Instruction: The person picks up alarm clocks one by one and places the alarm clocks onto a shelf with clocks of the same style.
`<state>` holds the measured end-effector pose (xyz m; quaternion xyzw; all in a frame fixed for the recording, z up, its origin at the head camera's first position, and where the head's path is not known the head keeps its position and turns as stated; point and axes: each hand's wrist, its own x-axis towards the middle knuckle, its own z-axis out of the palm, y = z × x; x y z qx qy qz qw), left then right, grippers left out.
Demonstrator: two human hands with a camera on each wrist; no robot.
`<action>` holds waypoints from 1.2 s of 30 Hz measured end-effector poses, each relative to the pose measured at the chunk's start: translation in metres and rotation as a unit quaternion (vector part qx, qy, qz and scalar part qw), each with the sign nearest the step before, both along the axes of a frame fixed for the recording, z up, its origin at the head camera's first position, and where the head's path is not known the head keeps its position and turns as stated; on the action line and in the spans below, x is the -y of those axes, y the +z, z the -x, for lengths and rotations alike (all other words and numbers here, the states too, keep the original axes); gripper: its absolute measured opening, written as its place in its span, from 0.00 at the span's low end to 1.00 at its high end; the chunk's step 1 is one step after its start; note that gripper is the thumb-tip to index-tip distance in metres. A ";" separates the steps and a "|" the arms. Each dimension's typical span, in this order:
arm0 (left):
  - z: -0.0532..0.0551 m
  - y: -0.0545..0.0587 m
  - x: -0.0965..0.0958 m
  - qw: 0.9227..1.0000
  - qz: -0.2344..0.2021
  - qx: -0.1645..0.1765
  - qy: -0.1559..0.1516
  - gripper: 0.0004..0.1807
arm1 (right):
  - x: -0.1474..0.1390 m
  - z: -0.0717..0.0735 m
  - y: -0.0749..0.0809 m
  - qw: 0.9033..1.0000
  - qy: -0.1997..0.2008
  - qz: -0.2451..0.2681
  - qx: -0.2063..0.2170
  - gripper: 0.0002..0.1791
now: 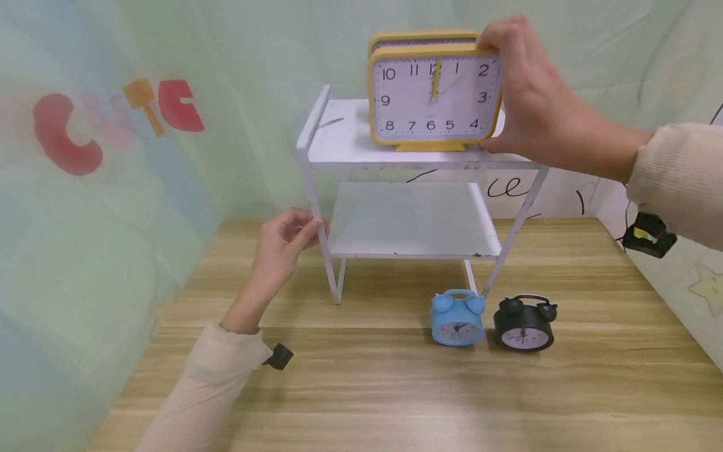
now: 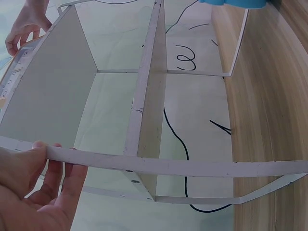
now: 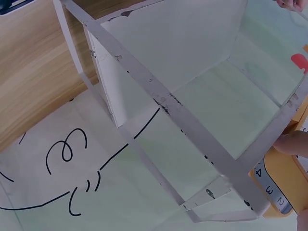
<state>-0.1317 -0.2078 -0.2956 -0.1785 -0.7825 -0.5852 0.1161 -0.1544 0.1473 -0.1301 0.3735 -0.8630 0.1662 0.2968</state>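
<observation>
A yellow desk clock (image 1: 435, 113) with a white face stands upright at the front edge of the top board of a white two-tier rack (image 1: 333, 141). Behind its front frame a second yellow rim shows. My right hand (image 1: 536, 103) grips the clock by its right side, fingers over the top corner and thumb near the bottom. In the right wrist view part of the clock (image 3: 284, 190) appears beside the rack's bar. Lower down, my left hand (image 1: 279, 248) pinches the rack's left front leg; the left wrist view shows thumb and fingers about that bar (image 2: 110, 161).
A blue twin-bell alarm clock (image 1: 457, 317) and a black one (image 1: 525, 323) stand side by side on the wooden table (image 1: 361, 389), by the rack's right front leg. Pale curtain-like walls (image 1: 243, 125) enclose the table, with red and orange letters on the left.
</observation>
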 end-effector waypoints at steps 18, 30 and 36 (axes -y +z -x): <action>0.000 -0.004 -0.002 1.000 -0.016 0.006 -0.002 0.10 | -0.001 0.000 0.001 1.000 0.001 -0.012 0.017 0.58; 0.002 -0.008 0.000 1.000 -0.019 -0.004 -0.008 0.10 | -0.006 0.000 0.000 0.999 0.031 -0.018 -0.009 0.57; 0.005 -0.011 0.002 1.000 -0.018 -0.016 -0.016 0.10 | -0.011 -0.005 0.001 1.000 0.014 -0.016 -0.013 0.60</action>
